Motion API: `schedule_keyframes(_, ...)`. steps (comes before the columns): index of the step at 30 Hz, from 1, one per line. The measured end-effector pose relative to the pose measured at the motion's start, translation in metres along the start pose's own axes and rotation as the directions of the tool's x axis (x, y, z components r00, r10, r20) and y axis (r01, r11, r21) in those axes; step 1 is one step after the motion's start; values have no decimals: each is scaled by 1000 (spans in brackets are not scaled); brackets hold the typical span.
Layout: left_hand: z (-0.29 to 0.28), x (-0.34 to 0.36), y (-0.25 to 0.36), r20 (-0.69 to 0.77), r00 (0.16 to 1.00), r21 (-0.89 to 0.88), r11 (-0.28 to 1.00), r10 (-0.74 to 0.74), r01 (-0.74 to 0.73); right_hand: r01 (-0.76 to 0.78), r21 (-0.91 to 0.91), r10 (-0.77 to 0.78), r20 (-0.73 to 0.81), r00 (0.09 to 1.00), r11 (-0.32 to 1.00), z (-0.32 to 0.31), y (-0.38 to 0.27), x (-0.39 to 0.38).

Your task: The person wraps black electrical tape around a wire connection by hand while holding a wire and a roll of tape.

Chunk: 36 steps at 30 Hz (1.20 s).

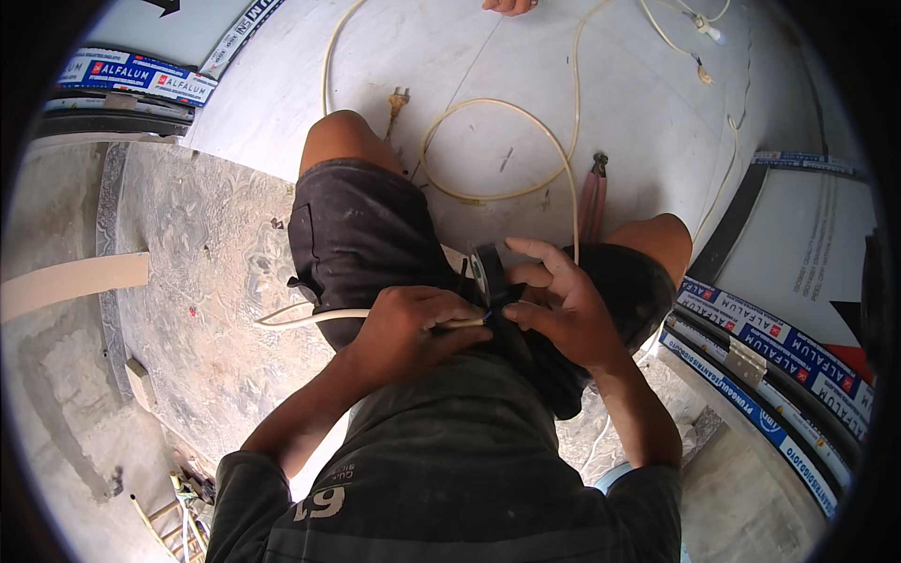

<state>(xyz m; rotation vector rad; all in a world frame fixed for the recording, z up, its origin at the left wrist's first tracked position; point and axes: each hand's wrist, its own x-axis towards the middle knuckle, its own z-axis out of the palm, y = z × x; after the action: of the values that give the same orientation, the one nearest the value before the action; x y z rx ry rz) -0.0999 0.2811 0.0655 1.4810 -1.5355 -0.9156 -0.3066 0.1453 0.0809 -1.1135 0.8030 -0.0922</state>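
Observation:
My left hand (pixel 404 328) is closed in a pinch on a cream electrical cable (pixel 462 324). The cable's end points right, with a small bit of blue at its tip. Behind my left wrist the same pale cable bends into a loop (pixel 286 322). A roll of black electrical tape (pixel 488 269) stands on edge in my right hand (pixel 568 305), whose thumb and fingers close on it from the right. The tape lies close to the cable end; dark shorts behind hide whether a strip touches it. Both hands meet above my lap.
Pink-handled cutting pliers (pixel 592 202) lie by my right knee. A plug (pixel 398 105) and a coiled cable (pixel 424 150) rest on the pale floor. Another person's hand (pixel 510 6) shows at the top edge. Frames with blue-white wrapping (pixel 141 77) stand left and right.

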Motion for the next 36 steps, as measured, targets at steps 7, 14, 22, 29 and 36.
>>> schedule_keyframes(7, -17, 20, 4, 62, 991, -111, 986, -117, 124, 539, -326, -525, 140, 840, 776, -21, 12, 1)
schedule_keyframes(14, -25, 27, 9, 111, 968, -196, 950, -225, 243, 624, -635, -585, 316, 747, 454, -24, -2, -1)
schedule_keyframes(22, -16, 31, 21, 33, 969, 53, 968, -246, 244, 552, -332, -599, -50, 799, 765, -3, 2, -8)
schedule_keyframes(29, 1, 26, 7, -7, 989, 290, 946, 151, -142, -60, -114, 64, 33, 997, 992, -16, -7, 9)
schedule_keyframes(36, -5, 25, 1, 32, 959, 260, 924, 282, -281, -228, 110, 199, 222, 954, 967, -19, -27, 5)
